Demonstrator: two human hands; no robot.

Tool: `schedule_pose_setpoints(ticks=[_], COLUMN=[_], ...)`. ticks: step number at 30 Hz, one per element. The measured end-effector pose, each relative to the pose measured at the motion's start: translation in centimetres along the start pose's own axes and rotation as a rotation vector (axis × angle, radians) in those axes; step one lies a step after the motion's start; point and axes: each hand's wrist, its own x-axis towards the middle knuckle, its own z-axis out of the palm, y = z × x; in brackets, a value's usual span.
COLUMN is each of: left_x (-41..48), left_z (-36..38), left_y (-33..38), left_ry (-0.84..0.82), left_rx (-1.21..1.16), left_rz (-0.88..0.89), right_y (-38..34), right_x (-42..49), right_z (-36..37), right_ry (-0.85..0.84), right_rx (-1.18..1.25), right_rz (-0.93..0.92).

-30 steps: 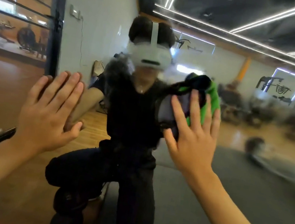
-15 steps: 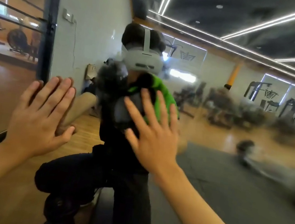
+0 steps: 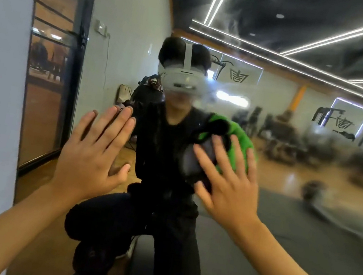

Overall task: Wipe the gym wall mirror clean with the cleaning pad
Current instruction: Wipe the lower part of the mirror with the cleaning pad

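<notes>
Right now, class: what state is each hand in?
Left hand: open, flat against the mirror.
Right hand: open, pressing the cleaning pad.

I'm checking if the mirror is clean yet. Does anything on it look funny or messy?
Yes. The mirror looks cloudy to the right of the green cleaning pad, so the gym in it looks hazy there. A pale smear also sits near the reflected headset. The right hand presses the pad flat; the left hand rests spread on the glass.
</notes>
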Motion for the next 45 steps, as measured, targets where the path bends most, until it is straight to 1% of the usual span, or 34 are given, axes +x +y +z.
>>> schedule_pose_setpoints(ticks=[1, 3, 5, 6, 7, 9, 10, 11, 12, 13, 14, 16, 18, 19, 20, 21, 23, 25, 26, 27, 28, 29, 30, 32, 33, 34, 35, 37, 40, 41, 42, 43, 44, 45], left_x=[0.0, 0.1, 0.1, 0.0, 0.0, 0.0, 0.1, 0.1, 0.1, 0.0, 0.0, 0.0, 0.1, 0.1, 0.1, 0.1, 0.2, 0.3, 0.3, 0.4, 0.4, 0.4, 0.5, 0.6, 0.6, 0.7, 0.7, 1.1, 2.8, 3.3, 3.7, 3.9, 3.9, 3.8], left_z=[0.0, 0.1, 0.1, 0.1, 0.0, -0.1, -0.2, -0.1, -0.1, -0.1, 0.0, 0.0, 0.1, 0.1, 0.0, 0.0, -0.2, -0.6, -0.8, -1.1, -1.4, -1.6, -1.8, -2.1, -2.1, -2.2, -2.3, -2.6, -3.3, -3.5, -3.5, -3.4, -3.2, -3.1], left_y=[0.0, 0.1, 0.0, -0.1, -0.1, -0.2, -0.3, -0.3, -0.3, -0.2, -0.1, 0.0, 0.0, 0.0, 0.0, 0.0, -0.2, -0.4, -0.5, -0.6, -0.9, -1.3, -1.7, -3.0, -3.8, -4.6, -5.4, -7.2, -10.0, -10.8, -11.4, -12.1, -12.5, -12.5], left_ry=[0.001, -0.002, -0.009, -0.009, -0.005, 0.002, 0.003, 0.001, -0.001, -0.002, 0.001, 0.013, 0.022, 0.025, 0.028, 0.027, 0.016, 0.0, -0.01, -0.02, -0.031, -0.041, -0.051, -0.075, -0.087, -0.096, -0.1, -0.082, -0.015, -0.006, -0.011, -0.029, -0.048, -0.061], left_rx=[0.003, 0.005, 0.01, 0.011, 0.005, -0.014, -0.014, -0.009, -0.004, -0.004, -0.004, -0.005, -0.013, -0.021, -0.03, -0.037, -0.05, -0.065, -0.068, -0.07, -0.069, -0.067, -0.065, -0.054, -0.038, -0.015, 0.009, 0.046, 0.113, 0.133, 0.15, 0.163, 0.164, 0.158], left_rz=[-0.003, -0.01, -0.009, -0.006, -0.001, 0.011, 0.013, 0.011, 0.005, 0.002, 0.001, -0.002, -0.005, -0.007, -0.008, -0.005, 0.006, 0.008, 0.011, 0.023, 0.042, 0.067, 0.092, 0.147, 0.188, 0.237, 0.285, 0.336, 0.278, 0.257, 0.254, 0.269, 0.288, 0.296], right_y=[1.6, 2.6, -0.8, -3.3, -5.4, -7.5, -6.9, -5.2, -3.0, -0.5, 2.0, 5.0, 4.1, 2.1, -0.2, -2.3, -5.0, -3.8, -2.4, -0.7, 0.7, 1.5, 1.6, -0.6, -2.7, -4.8, -6.6, -8.9, -8.1, -7.0, -5.9, -5.4, -5.1, -5.0], right_x=[-0.4, 1.2, 5.5, 7.2, 8.1, 6.4, 4.2, 1.8, -0.6, -2.5, -3.5, -2.5, 1.7, 4.0, 5.8, 6.5, 4.6, 0.1, -1.7, -2.8, -3.0, -2.0, -0.1, 5.2, 7.4, 8.5, 8.5, 4.9, -3.1, -4.1, -3.6, -1.6, 1.5, 5.2], right_z=[-0.1, -0.7, -0.9, -0.9, -0.9, 0.1, 0.5, 0.7, 0.8, 0.6, 0.3, -0.7, -1.1, -1.0, -0.9, -0.7, 0.4, 1.0, 1.0, 0.9, 0.7, 0.4, 0.0, -0.6, -0.7, -0.7, -0.4, 0.9, 2.4, 2.4, 2.3, 2.1, 1.6, 0.9], right_ry=[0.01, 0.078, 0.157, 0.163, 0.15, 0.072, 0.023, -0.008, -0.026, -0.047, -0.061, -0.039, 0.052, 0.091, 0.109, 0.105, 0.024, -0.058, -0.071, -0.077, -0.073, -0.053, -0.009, 0.08, 0.099, 0.107, 0.092, 0.007, -0.113, -0.138, -0.144, -0.116, -0.054, 0.008], right_rx=[-0.027, -0.011, 0.05, 0.085, 0.112, 0.13, 0.102, 0.071, 0.04, 0.004, -0.028, -0.047, -0.011, 0.013, 0.036, 0.056, 0.078, 0.028, -0.012, -0.05, -0.068, -0.063, -0.042, 0.025, 0.055, 0.07, 0.074, 0.084, -0.006, -0.046, -0.061, -0.053, -0.019, 0.013], right_rz=[0.069, 0.297, 0.507, 0.509, 0.429, 0.146, 0.02, -0.063, -0.108, -0.108, -0.069, 0.097, 0.324, 0.39, 0.376, 0.292, 0.035, -0.174, -0.243, -0.272, -0.252, -0.168, -0.027, 0.27, 0.336, 0.309, 0.222, -0.007, -0.321, -0.416, -0.469, -0.46, -0.374, -0.231])
